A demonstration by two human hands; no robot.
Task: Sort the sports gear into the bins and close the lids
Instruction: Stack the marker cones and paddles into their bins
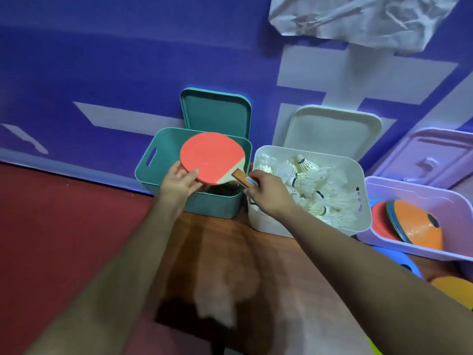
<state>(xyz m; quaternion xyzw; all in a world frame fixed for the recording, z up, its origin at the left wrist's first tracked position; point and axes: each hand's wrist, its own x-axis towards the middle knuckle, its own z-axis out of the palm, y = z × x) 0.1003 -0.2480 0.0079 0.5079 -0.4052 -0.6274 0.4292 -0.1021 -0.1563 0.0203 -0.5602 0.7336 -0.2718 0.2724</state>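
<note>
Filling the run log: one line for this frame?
left hand: grips blade rim of red-faced wooden table tennis paddle | right hand: grips handle | paddle: above open teal plastic bin | teal lid: upright behind bin

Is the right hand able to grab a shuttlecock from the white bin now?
Probably not yet. The white bin is open and the shuttlecocks lie just beside the right hand, but it grips the handle of the table tennis paddle.
</note>
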